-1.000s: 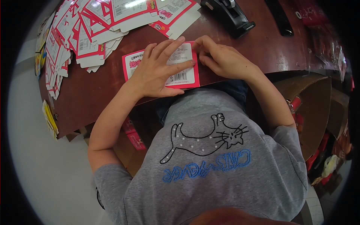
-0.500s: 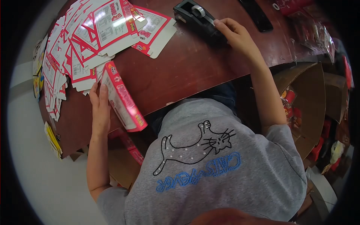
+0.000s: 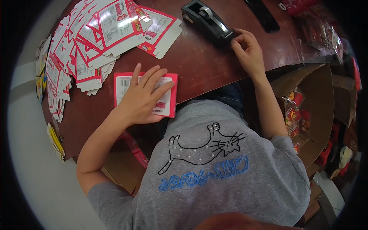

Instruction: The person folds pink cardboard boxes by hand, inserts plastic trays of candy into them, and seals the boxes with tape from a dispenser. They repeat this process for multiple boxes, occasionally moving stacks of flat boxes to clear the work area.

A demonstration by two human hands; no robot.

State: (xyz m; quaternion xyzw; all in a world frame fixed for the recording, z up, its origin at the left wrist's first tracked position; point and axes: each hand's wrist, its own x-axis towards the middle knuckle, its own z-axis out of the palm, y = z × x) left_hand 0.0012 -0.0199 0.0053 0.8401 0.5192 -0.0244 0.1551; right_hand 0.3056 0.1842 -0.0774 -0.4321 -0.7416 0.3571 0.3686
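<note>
My left hand [image 3: 143, 96] lies with fingers spread over a flat pink-and-white printed carton [image 3: 126, 82] near the table's front edge. It hides the carton's middle. At the cutter end of a black tape dispenser [image 3: 207, 23], my right hand [image 3: 249, 50] has its thumb and forefinger pinched together on the end of the tape. The clear tape itself hardly shows between the fingertips. A roll of tape [image 3: 206, 12] sits in the dispenser.
A spread pile of flattened pink-and-white cartons [image 3: 115, 27] covers the table's left back. A black phone-like object [image 3: 262, 15] and clear plastic packets [image 3: 322, 34] lie at the right. Below stands an open cardboard box [image 3: 316, 111] holding red packets [image 3: 293, 115].
The carton has gone from tilted on edge to lying flat, further right, with my left hand now on top. My right hand has drawn back from the dispenser's top to its cutter end.
</note>
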